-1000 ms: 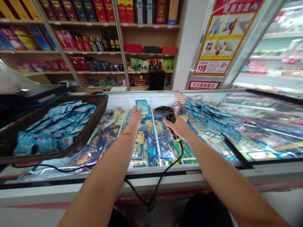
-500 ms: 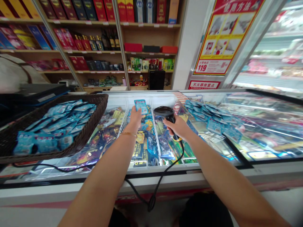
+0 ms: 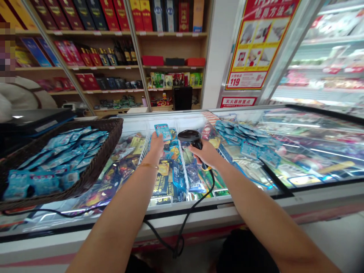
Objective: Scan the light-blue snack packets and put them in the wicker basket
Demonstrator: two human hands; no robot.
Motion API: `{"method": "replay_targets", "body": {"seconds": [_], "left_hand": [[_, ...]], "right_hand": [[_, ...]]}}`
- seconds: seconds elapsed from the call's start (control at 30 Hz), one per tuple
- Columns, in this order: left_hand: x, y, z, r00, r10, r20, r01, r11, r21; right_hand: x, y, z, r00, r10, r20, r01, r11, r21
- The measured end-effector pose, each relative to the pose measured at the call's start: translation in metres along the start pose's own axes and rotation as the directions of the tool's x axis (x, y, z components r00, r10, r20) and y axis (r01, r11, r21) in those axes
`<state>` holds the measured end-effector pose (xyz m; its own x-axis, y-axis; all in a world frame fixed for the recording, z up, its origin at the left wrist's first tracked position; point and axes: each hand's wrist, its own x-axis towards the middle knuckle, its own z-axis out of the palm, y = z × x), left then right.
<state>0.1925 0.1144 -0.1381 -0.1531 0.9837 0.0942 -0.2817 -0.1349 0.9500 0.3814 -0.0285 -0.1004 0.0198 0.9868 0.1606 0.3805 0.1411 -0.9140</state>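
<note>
Above the freezer, my left hand (image 3: pixel 157 144) is closed on a small blue packet (image 3: pixel 163 132), which stands up from the fingers. My right hand (image 3: pixel 207 153) grips the handle of a black barcode scanner (image 3: pixel 190 136), its head pointing left toward the packet. A black cable (image 3: pixel 196 204) runs down from the scanner over the freezer's front edge. To the left, a brown wicker basket (image 3: pixel 109 151) holds many similar blue packets (image 3: pixel 68 148). Another pile of blue packets (image 3: pixel 241 132) lies on the freezer glass to the right.
The chest freezer (image 3: pixel 199 223) holds bagged frozen food in white wire baskets (image 3: pixel 183 167). Shelves (image 3: pixel 96 33) with boxes and bottles stand behind it. At the left edge a person in a light top (image 3: pixel 25 94) is partly seen near a dark device (image 3: pixel 36 121).
The view has shifted slightly, so most things sit further left in the picture. Both hands keep their holds on the packet and the scanner. Part of a person now shows at upper left.
</note>
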Motion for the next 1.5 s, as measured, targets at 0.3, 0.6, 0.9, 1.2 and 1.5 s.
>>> {"method": "replay_targets", "body": {"seconds": [0.3, 0.6, 0.9, 1.2, 1.5], "left_hand": [[-0.001, 0.005, 0.003, 0.998, 0.035, -0.061, -0.035, 0.999, 0.002], [0.000, 0.001, -0.001, 0.998, 0.063, -0.032, -0.064, 0.997, -0.037], [-0.001, 0.003, -0.004, 1.000, 0.027, 0.002, -0.026, 0.994, -0.103], [0.000, 0.003, -0.001, 0.999, 0.009, -0.040, -0.012, 0.997, -0.081], [-0.014, -0.002, 0.072, 0.974, -0.154, 0.167, 0.150, 0.988, 0.037]], "right_hand": [[0.003, 0.001, 0.002, 0.999, 0.015, 0.039, -0.021, 0.989, 0.149], [-0.003, -0.004, 0.004, 0.999, -0.030, 0.037, 0.028, 0.998, 0.054], [-0.006, -0.009, 0.006, 1.000, -0.001, 0.026, 0.001, 1.000, 0.002], [-0.005, -0.007, 0.005, 0.999, 0.026, 0.025, -0.027, 0.998, 0.057], [0.000, -0.013, -0.067, 0.985, 0.108, -0.135, -0.068, 0.960, 0.270]]}}
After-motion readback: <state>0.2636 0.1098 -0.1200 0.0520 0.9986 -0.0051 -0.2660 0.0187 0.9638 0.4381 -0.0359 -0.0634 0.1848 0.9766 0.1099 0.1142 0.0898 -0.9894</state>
